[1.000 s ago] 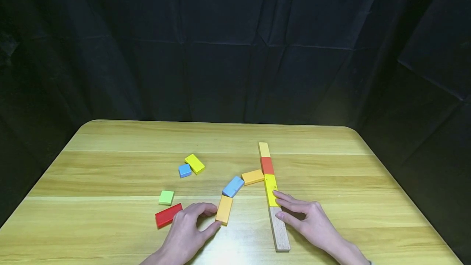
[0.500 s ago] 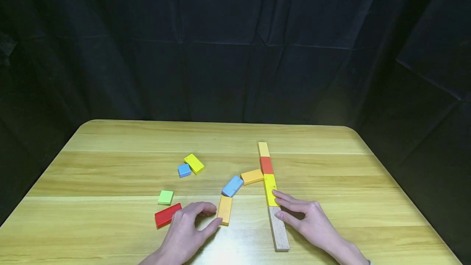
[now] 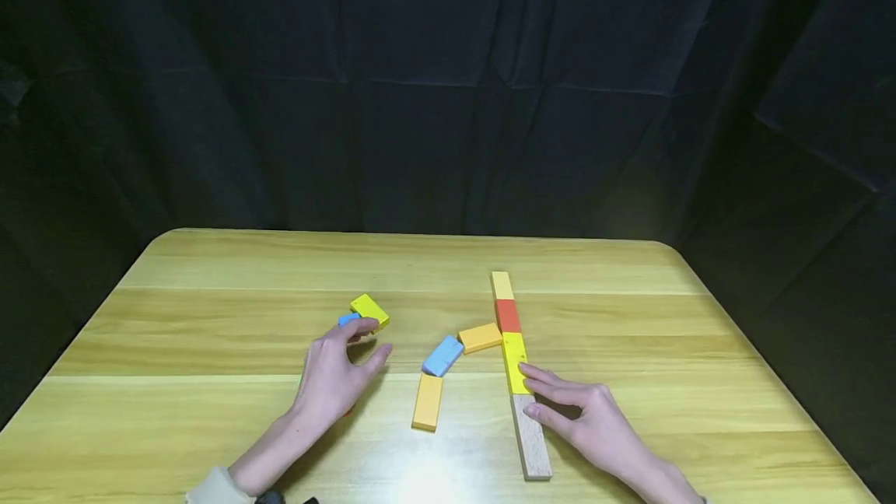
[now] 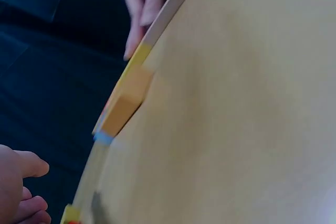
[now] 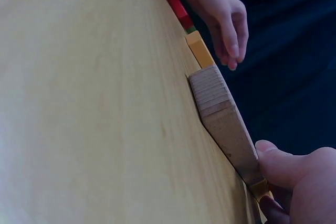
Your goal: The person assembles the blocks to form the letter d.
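My left hand (image 3: 327, 376) hovers over the table's left part, thumb and fingers apart with nothing between them. Its fingertips overlap a yellow block (image 3: 367, 306) and a small blue block (image 3: 347, 319). Touching the row's right edge, my right hand (image 3: 595, 418) has its thumb at a grey-brown wooden block (image 3: 532, 442) and its fingers at a long yellow block (image 3: 514, 360). Beyond these, a red block (image 3: 508, 316) and a pale block (image 3: 502, 285) continue the straight row. An orange block (image 3: 480, 337), a blue block (image 3: 442, 355) and another orange block (image 3: 428, 403) curve off leftward.
A red block (image 5: 177, 9) lies flat on the left, mostly hidden by my left arm in the head view. The wooden table (image 3: 210, 271) has rounded far corners, and a black cloth (image 3: 420, 99) hangs behind it.
My left hand has left the near orange block and moved up and left to the yellow and small blue blocks, covering the green and red ones. The right hand stays put.
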